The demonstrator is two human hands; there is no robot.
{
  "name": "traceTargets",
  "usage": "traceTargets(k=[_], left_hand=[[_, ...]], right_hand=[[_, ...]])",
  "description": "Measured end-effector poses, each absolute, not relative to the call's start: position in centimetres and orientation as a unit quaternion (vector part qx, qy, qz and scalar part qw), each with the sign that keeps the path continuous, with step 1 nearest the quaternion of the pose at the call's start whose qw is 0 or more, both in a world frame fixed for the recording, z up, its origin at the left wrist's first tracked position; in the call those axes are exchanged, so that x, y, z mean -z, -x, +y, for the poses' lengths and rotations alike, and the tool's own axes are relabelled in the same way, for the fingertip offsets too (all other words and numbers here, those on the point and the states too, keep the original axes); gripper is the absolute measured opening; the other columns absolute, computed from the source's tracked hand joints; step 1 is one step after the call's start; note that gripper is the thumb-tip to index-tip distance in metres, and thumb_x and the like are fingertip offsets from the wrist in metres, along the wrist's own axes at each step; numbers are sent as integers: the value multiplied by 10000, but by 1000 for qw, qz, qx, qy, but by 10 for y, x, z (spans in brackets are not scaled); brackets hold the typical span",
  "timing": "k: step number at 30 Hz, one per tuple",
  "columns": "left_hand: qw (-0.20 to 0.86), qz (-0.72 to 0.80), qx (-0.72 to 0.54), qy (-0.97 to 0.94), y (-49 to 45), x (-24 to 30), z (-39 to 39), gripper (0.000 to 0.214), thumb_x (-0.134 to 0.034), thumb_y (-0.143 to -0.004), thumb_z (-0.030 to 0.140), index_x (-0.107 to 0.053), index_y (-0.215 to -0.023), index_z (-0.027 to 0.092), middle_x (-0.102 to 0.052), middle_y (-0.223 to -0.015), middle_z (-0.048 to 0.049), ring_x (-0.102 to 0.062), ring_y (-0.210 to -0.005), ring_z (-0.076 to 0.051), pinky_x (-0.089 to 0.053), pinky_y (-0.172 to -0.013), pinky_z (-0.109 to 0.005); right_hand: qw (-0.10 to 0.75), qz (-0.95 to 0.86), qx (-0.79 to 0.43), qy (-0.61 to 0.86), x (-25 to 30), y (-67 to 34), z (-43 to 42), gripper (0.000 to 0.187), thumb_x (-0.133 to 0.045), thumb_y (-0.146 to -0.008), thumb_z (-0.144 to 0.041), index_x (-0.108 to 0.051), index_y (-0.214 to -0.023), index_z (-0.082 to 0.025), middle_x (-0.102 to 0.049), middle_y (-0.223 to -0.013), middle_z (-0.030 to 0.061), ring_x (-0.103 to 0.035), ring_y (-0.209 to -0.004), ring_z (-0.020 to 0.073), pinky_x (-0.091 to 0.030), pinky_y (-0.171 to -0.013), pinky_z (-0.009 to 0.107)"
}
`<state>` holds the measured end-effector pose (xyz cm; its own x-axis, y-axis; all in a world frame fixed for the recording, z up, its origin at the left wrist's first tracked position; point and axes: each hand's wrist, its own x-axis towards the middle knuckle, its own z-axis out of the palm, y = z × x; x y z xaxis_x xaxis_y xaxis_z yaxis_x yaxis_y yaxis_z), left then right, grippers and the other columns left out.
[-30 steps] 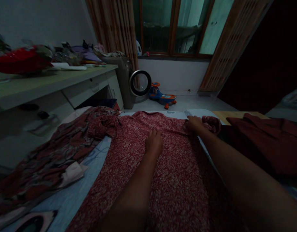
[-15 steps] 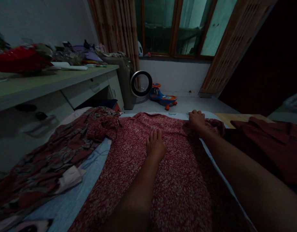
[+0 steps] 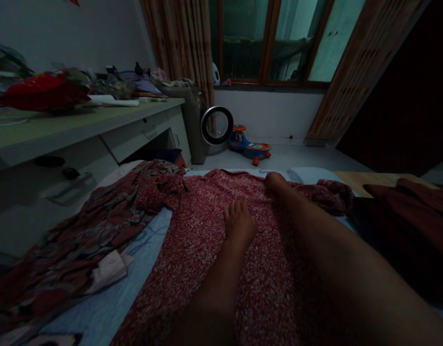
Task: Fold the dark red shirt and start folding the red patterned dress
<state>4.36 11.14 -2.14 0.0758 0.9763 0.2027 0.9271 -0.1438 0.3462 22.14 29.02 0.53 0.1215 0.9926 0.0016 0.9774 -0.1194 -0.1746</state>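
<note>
A red dress with small pale speckles (image 3: 207, 230) lies spread out, its neckline at the far end and its short sleeves out to the sides. My left hand (image 3: 240, 222) rests flat on the chest of the dress, fingers stretched forward. At the right side of the neckline, my right hand (image 3: 277, 185) is closed at the shoulder seam, its fingertips curled out of sight in the cloth. The right sleeve (image 3: 333, 194) is bunched beyond my right forearm. On the left, a patterned brown-red garment (image 3: 98, 216) with a pale cuff touches the left sleeve.
Beneath the clothes is a light blue sheet (image 3: 142, 245). Dark red folded clothing (image 3: 412, 211) lies to the right. A cluttered desk (image 3: 163, 106) runs along the left, with a washing machine (image 3: 192, 125), door ajar, and a blue-orange ride-on toy (image 3: 248, 145) beyond.
My right hand has moved left from the shoulder toward the neckline, and its fingers have curled in. The right sleeve shows more fully. My left hand stays flat on the chest.
</note>
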Motion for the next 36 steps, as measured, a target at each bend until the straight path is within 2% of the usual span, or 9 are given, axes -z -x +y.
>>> traceTargets(k=[2,6,8,11,14,21,28,32,36], left_hand=[[64,655,-194,-727,-45,22,111,560,-475,-883,293,-405,-1416,135,-438,-1497,-156,-336,-1412,-287,-239,-1167,-510],[59,681,-185,-706,-46,22,112,691,-486,-875,322,-288,-1498,96,-287,-1588,-173,-219,-1476,-315,-175,-1189,-548],[68,689,-170,-702,-45,21,112,688,-483,-881,357,-313,-1490,86,-297,-1582,-186,-226,-1475,-325,-173,-1190,-549],[81,690,-147,-704,-43,19,111,633,-478,-890,392,-401,-1450,106,-354,-1555,-187,-274,-1457,-332,-187,-1185,-548],[79,689,-141,-706,-42,17,110,618,-486,-896,408,-424,-1442,126,-361,-1551,-186,-276,-1454,-344,-192,-1180,-552],[64,646,-159,-744,-41,20,110,640,-483,-909,492,-367,-1485,239,-219,-1626,-88,-150,-1493,-353,-107,-1176,-625],[100,638,-146,-750,-37,24,113,648,-469,-912,527,-338,-1490,264,-341,-1578,-91,-253,-1457,-335,-130,-1171,-619],[56,672,-189,-714,-34,14,114,473,-425,-954,465,-485,-1364,237,-454,-1478,-113,-355,-1380,-319,-274,-1137,-519],[31,681,-205,-702,-30,2,115,290,-377,-975,282,-601,-1150,224,-595,-1229,-101,-501,-1173,-264,-422,-994,-410]], right_hand=[[76,-641,-51,762,-8,-221,294,283,-613,-761,-150,-749,-1001,-89,-725,-1008,188,-682,-939,275,-480,-763,284],[130,-596,-15,793,-15,-223,298,405,-457,-860,-155,-662,-1202,-84,-664,-1149,211,-643,-1016,293,-485,-786,324],[150,-579,-9,802,-13,-224,296,426,-418,-899,-187,-615,-1262,-83,-625,-1197,228,-632,-1016,287,-486,-795,324],[164,-588,-17,792,-6,-222,287,430,-484,-897,-228,-578,-1289,-79,-570,-1246,235,-626,-1014,269,-479,-838,311],[180,-624,-4,761,3,-214,270,475,-517,-875,-199,-527,-1339,-99,-500,-1337,213,-569,-1130,271,-437,-945,329],[126,-735,31,665,20,-196,229,293,-452,-949,-318,-662,-1083,-163,-636,-1165,146,-563,-1100,268,-392,-972,361],[102,-756,19,647,12,-238,245,351,-459,-951,-273,-600,-1249,-153,-604,-1312,126,-523,-1206,223,-361,-1010,300],[121,-729,47,673,-3,-242,238,315,-451,-934,-243,-646,-1145,-114,-639,-1201,176,-563,-1104,250,-378,-959,319],[146,-802,-24,579,-2,-209,208,234,-480,-907,-244,-685,-975,-155,-684,-1027,93,-584,-934,195,-409,-850,269]])
